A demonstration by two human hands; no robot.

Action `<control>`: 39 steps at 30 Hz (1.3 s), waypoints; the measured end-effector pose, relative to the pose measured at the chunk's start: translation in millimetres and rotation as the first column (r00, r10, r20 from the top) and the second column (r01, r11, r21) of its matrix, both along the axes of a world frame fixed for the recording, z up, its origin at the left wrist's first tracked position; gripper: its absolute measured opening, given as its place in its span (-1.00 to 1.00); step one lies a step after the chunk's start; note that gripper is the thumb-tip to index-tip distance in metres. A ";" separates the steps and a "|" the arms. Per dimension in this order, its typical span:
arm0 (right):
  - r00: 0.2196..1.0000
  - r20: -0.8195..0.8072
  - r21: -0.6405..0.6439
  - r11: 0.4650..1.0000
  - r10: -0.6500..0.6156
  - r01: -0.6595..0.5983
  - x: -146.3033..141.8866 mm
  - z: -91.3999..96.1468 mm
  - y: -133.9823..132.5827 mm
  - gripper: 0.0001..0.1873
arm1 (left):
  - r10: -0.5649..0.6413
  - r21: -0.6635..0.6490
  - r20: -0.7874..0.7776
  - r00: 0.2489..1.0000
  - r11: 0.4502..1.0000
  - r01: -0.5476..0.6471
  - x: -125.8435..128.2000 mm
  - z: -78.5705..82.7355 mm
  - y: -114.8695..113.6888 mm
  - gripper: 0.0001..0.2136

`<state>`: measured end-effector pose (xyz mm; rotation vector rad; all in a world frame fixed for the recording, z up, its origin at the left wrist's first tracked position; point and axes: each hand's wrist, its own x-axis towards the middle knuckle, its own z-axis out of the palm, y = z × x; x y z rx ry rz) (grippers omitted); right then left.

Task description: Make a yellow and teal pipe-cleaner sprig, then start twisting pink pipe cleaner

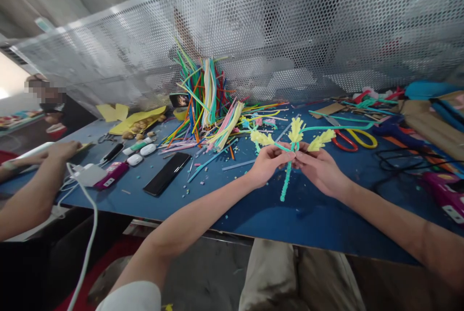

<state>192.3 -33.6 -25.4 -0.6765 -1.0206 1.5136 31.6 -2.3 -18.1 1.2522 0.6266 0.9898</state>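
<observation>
My left hand (268, 162) and my right hand (318, 168) meet above the blue table (253, 209), both pinched on a pipe-cleaner flower (292, 149). It has a teal twisted stem hanging down and three yellow fuzzy tufts spreading up and out. A loose teal strand runs from it to the right across the table. My fingers close around the point where the tufts join the stem.
A heap of coloured pipe cleaners (208, 103) lies behind. Red and yellow scissors (350, 139) sit to the right, a pink glue gun (444, 192) at far right. A black phone (167, 173), earbud cases and a charger lie left, by another person's arm (32, 180).
</observation>
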 end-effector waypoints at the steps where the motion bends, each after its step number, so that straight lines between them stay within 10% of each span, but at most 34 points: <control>1: 1.000 -0.013 -0.016 1.000 0.011 -0.012 -0.2 1.4 -1.1 -0.88 | -0.005 0.024 -0.017 1.000 1.000 0.005 -0.7 0.5 0.0 -0.67; 16: 0.999 -0.042 0.060 0.998 -0.025 0.027 0.5 11.4 -5.5 -0.91 | 0.021 0.169 -0.148 0.989 0.986 0.004 -3.9 0.3 -2.8 -0.65; 25: 0.958 0.239 0.275 0.957 -0.157 0.088 7.1 5.2 1.5 -0.88 | 0.056 0.178 -0.146 0.988 0.983 -0.030 -5.1 1.2 -3.1 -0.64; 39: 0.976 0.075 0.120 0.974 -0.204 0.194 6.7 0.8 3.9 -0.80 | 0.100 0.229 -0.201 0.975 0.972 -0.052 -5.2 -5.1 -8.2 -0.63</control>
